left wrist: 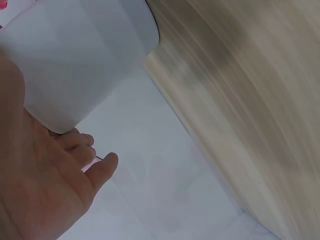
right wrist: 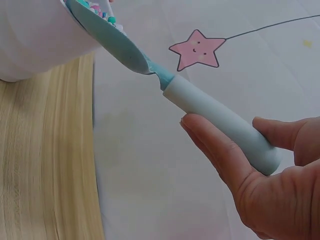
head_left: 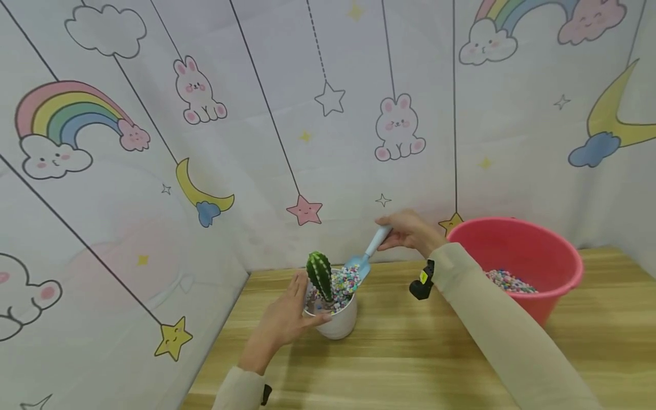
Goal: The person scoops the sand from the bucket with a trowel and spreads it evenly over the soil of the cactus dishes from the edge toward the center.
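Observation:
A white flower pot (head_left: 342, 324) stands on the table, holding a green cactus (head_left: 320, 276) and many small colourful beads (head_left: 345, 279). My left hand (head_left: 287, 313) holds the pot from its left side, thumb across the front near the rim and fingers toward the back. In the left wrist view the pot's smooth wall (left wrist: 80, 60) lies against this hand. My right hand (head_left: 410, 228) grips the pale handle of a small light-blue shovel (head_left: 378, 239). Its blade (right wrist: 112, 42) is tilted down over the pot's rim, with beads at its tip.
To the right stands a large pink bucket (head_left: 558, 250) with more colourful beads (head_left: 509, 282) inside, partly behind my right sleeve (head_left: 492, 307). The wooden table (head_left: 394, 364) meets a white cloth backdrop (head_left: 246, 142) with printed bunnies, stars and clouds, close behind the pot.

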### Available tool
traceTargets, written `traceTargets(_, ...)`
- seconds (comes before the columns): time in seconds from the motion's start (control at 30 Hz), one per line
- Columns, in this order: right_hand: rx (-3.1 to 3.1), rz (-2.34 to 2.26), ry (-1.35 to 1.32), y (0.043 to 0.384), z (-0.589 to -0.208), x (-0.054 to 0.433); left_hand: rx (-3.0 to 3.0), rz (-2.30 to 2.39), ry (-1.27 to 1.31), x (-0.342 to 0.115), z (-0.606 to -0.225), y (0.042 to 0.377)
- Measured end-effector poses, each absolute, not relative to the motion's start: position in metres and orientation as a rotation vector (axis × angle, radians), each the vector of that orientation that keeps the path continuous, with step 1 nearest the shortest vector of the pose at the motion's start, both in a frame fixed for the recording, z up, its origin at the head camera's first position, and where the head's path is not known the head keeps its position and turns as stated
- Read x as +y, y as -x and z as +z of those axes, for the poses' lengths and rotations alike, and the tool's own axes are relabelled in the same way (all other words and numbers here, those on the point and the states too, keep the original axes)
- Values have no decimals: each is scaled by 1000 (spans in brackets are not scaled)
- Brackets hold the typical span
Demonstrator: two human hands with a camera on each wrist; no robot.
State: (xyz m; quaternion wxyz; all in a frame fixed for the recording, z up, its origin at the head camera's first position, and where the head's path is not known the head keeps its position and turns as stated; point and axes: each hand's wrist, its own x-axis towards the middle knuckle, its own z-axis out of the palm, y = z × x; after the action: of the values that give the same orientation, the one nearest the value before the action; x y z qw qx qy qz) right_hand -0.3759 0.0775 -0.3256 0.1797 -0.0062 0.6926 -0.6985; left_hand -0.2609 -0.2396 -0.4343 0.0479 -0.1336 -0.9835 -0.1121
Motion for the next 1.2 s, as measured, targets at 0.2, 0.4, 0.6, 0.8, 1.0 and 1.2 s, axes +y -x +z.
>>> traceTargets(0.2,1964,-1984,20,375,-325,79,-2997,-339,357,-235,-433,256)
traceTargets(0.4,1997,-1982,33,374,-326,82,-3017,-325,291,-226,-433,250)
traceTargets(0.6,2065,-1963,43,372,-323,85,-3007,-282,243,-219,-433,244)
traceTargets(0.8,2070,-1984,71,371,-319,89,-3013,-239,231,-215,-432,244)
traceTargets(1.0,2068,-1983,91,372,-318,91,-2999,-232,267,-217,-429,247)
traceTargets(1.2,2075,-1968,90,372,-316,91,-2951,-284,368,-232,-428,257)
